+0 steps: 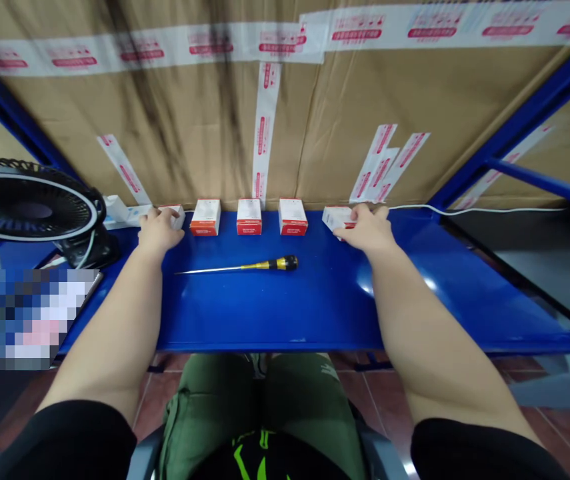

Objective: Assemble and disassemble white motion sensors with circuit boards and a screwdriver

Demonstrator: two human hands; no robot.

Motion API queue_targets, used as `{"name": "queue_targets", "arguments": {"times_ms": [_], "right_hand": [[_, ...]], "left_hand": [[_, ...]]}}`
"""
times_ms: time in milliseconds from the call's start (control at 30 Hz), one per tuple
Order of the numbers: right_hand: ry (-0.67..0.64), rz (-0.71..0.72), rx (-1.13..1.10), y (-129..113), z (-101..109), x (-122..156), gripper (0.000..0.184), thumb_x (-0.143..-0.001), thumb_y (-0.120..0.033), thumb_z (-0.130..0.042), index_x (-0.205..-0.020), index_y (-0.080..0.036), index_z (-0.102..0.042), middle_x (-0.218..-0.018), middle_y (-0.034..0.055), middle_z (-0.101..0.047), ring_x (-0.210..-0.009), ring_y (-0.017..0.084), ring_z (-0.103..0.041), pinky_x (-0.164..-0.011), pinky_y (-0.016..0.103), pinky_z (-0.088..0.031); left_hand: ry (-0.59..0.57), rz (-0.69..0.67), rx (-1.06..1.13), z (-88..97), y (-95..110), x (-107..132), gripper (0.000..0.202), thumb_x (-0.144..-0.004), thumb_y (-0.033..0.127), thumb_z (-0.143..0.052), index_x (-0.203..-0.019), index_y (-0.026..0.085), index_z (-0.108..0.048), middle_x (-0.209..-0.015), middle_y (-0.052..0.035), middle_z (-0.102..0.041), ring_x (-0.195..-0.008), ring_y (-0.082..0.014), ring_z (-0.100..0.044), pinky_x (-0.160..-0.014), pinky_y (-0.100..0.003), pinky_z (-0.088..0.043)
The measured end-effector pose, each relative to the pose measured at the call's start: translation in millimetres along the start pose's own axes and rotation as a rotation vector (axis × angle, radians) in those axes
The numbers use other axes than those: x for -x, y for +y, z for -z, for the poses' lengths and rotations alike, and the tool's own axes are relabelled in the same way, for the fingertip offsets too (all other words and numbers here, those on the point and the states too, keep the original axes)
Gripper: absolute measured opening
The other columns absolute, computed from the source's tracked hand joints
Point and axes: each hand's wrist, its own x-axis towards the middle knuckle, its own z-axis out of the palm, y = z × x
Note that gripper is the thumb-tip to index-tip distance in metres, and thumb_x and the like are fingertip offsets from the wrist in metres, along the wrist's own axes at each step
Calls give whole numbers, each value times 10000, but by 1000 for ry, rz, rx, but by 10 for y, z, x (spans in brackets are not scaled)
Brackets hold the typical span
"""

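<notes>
Black shirt (219, 461), this side of screwdriver (269, 264) | left hand (157, 231) gripping left-end box (179, 215) behind its tip | right hand (371, 229) gripping right-end box (333, 219) past handle | three boxes (249, 215) behind, likely spaced for finger room

Head view, brightly and fairly evenly lit; the light source lies outside the frame. White glare spots appear on the glossy blue worktop (265, 313) on either side of the right forearm (409, 313). Dark, out-of-focus strands (139, 83) streak the cardboard (405, 93) above. Wide-angle distortion stretches the margins. Pixelation masks a patch (47, 320) at left; fine print on the boxes (249, 217) is illegible.
</notes>
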Motion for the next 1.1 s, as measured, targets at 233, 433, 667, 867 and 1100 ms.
{"name": "queue_targets", "arguments": {"times_ms": [233,433,667,867,1100], "right_hand": [[70,180,-69,83,-267,-39,510,-691,-356,-936,-1094,-189,-671,-1246,160,-557,-1080,372,-671,-1079,610,-532],[167,298,-181,108,-447,-65,442,-791,-381,-833,-1149,-165,-690,-1271,198,-577,-1041,360,-679,-1060,601,-558],[123,272,-147,26,-488,-108,541,-868,-489,-760,-1247,-107,-707,-1368,275,-581,-1298,473,-622,-1208,701,-424],[232,406,-235,100,-301,-202,497,-876,-380,-671,-1307,-133,-659,-1341,274,-653,-1375,474,-568,-1235,705,-383],[144,422,-165,157,-265,-234,253,-834,-341,-679,-1057,-243,-746,-1170,183,-715,-1210,455,-676,-1130,654,-514]], "left_hand": [[12,-23,4,-21,-96,-23,516,-755,290,-749,-1266,237,-699,-1520,-219,-597,-1454,-512,-488,-1138,-666,-509],[56,-38,97,-31,-113,20,430,-741,322,-800,-1160,271,-718,-1461,-216,-618,-1436,-541,-470,-1099,-757,-499],[94,-5,42,39,19,109,352,-801,262,-750,-1154,266,-755,-1487,-216,-644,-1479,-563,-472,-1161,-884,-357],[109,-317,78,-79,192,106,317,-906,271,-623,-1181,209,-768,-1295,-173,-743,-1345,-416,-651,-1255,-607,-452],[-83,-416,113,-230,188,79,389,-864,289,-682,-1239,235,-772,-1397,-145,-729,-1344,-401,-684,-1219,-530,-513]]}}
